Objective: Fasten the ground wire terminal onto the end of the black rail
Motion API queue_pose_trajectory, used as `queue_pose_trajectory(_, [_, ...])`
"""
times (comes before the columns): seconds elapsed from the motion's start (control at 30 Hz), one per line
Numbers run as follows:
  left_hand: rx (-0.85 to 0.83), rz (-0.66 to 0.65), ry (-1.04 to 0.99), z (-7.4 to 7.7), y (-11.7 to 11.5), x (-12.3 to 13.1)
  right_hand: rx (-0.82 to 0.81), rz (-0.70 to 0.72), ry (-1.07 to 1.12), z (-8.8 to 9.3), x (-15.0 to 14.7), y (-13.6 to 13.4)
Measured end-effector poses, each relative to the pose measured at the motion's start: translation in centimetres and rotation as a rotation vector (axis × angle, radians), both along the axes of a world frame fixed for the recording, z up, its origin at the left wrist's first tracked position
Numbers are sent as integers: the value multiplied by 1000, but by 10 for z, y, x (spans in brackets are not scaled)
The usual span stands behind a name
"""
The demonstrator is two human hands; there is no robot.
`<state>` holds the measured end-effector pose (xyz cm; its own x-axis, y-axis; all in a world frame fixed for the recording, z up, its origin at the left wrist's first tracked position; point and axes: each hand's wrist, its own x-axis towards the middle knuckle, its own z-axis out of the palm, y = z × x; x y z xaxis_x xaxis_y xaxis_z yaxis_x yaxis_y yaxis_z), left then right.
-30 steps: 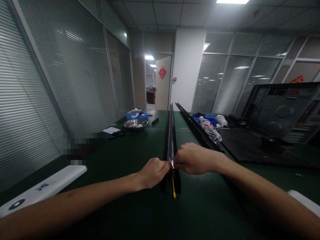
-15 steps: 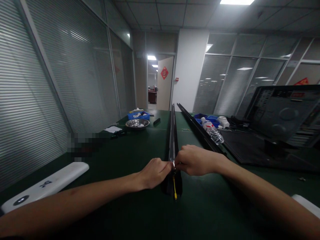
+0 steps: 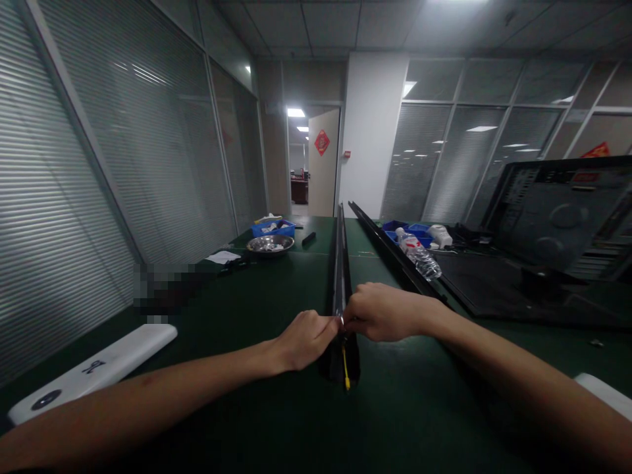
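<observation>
A long dark rail lies lengthwise on the green table, running away from me. Over its near part my left hand and my right hand meet, both closed with fingertips pinched together. What sits between the fingertips is too small and too hidden to name. A short yellow cable with a plug-like end sticks out below the fingers, lying along the rail's near end.
Right of the rail lies a second long dark rail, beside a clear plastic bottle and blue bins. A metal bowl and a blue tray stand at the far left. A white elongated case lies near my left forearm.
The view has shifted slightly. Both hands stay pinched at the same place on the rail, with hardly any visible movement.
</observation>
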<state>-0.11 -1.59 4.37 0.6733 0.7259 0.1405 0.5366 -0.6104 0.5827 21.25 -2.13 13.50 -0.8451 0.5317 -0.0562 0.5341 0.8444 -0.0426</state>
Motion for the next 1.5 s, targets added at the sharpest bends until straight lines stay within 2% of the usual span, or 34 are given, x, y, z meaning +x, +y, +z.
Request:
queue_pose_trajectory(0.17, [9,3,14,2,-1,1,12,11,-11,2,2,2])
queue_pose_trajectory(0.43, [-66,46,-65,0,-1,0,65,65,1,3,6,0])
queue_pose_trajectory(0.63, [0,41,-6,-6,4,-1,85,46,-23,5,5,-6])
queue_pose_trajectory(0.83, [44,-57,6,-6,6,-1,96,-8,-55,8,2,-10])
queue_pose_trajectory(0.97, [40,-62,6,-4,5,-2,86,-13,-65,6,2,-8])
queue_pose_trajectory(1.3, [-110,-16,-68,-6,3,-2,72,-18,-57,7,0,-8])
queue_pose_trajectory(1.5, [-104,4,-93,-8,4,-2,84,-1,-71,6,1,-7])
